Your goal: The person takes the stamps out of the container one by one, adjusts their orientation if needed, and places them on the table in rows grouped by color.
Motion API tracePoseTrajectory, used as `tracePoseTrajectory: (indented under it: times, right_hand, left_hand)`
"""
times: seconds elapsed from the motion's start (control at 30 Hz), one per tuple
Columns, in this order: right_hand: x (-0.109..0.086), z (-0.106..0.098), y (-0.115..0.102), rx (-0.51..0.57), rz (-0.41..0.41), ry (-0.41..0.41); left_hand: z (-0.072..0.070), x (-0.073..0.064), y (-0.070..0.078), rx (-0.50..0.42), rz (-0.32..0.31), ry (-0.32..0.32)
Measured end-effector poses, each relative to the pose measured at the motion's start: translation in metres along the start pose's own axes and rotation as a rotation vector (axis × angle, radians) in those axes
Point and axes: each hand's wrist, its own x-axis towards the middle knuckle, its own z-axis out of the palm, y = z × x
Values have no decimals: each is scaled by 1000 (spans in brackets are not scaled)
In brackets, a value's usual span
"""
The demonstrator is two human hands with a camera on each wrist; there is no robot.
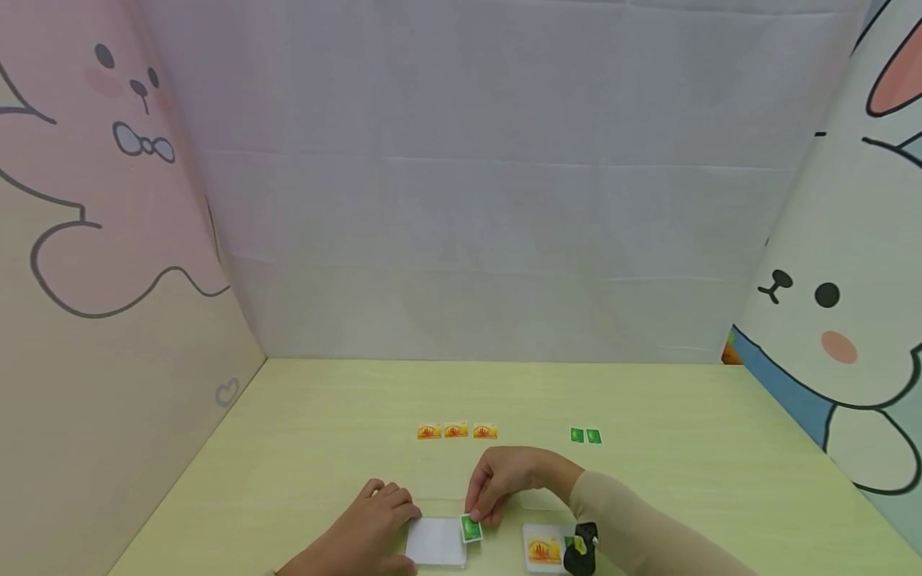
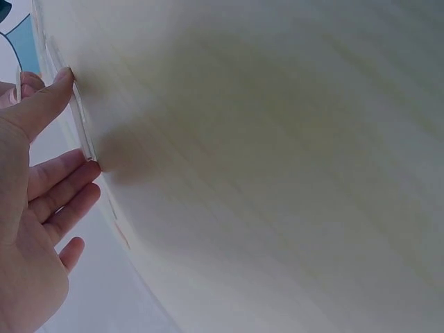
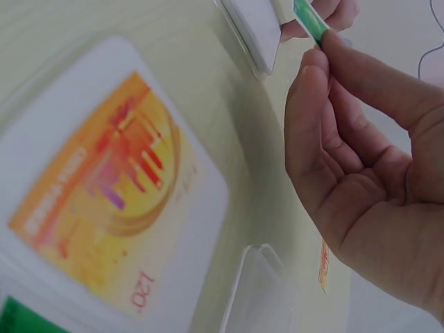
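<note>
My right hand (image 1: 500,478) pinches a small green picture card (image 1: 471,529) between thumb and forefinger. The card overlaps the right edge of a flat white case (image 1: 436,542) in the head view. My left hand (image 1: 376,520) holds that case on its left side, thumb at the near corner and fingers at the far one. From the left wrist, the case (image 2: 82,125) shows edge-on between thumb and fingers. Right of it lies a second white case (image 1: 529,566), bearing an orange picture card (image 1: 544,550) and a green one, partly hidden by the wrist camera.
Farther back, three orange cards (image 1: 456,430) lie in a row, with two green cards (image 1: 585,436) to their right. A clear plastic lid (image 3: 258,295) lies beyond the second case. White sheeting (image 1: 468,200) and cartoon-printed panels (image 1: 835,320) enclose the pale table (image 1: 324,432).
</note>
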Motion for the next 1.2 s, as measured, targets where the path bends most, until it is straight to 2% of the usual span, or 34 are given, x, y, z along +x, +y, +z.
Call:
tracePoseTrajectory:
  times: [0.23,0.47,0.77,1.0,1.2]
  right_hand:
    - [-1,-4,0,-9,8,0]
    - [-3,-6,1,-4,3,1]
    - [-6,-7,3,3,-39,13]
    - [-10,-10,2,-5,-54,54]
    - [-12,-12,2,-21,-38,81]
  left_hand:
    - [0,0,-1,-1,1,6]
    - [1,1,-1,-6,-9,-17]
    - [3,-1,-2,36,38,47]
    - [1,0,-1,11,-1,9]
    - [2,0,0,11,-1,7]
